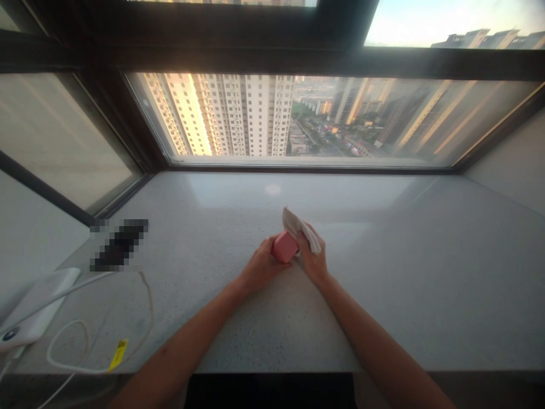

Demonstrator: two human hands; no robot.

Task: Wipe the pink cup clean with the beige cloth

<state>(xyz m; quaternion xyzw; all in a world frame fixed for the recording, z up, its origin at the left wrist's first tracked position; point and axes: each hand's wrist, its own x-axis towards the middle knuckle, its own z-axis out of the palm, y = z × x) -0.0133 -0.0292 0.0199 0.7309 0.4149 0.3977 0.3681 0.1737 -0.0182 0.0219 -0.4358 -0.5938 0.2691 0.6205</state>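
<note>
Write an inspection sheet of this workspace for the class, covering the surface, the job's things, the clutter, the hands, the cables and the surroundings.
Surface: speckled pale stone windowsill.
Job's things: pink block between both hands; white cloth against it.
Clutter: white slab-shaped device at the left; pixelated dark object beyond it.
Hands: left hand holds the block; right hand holds the cloth.
Cables: white cable looped by the device, with yellow tag.
Surroundings: dark-framed window overlooking tower blocks.
</note>
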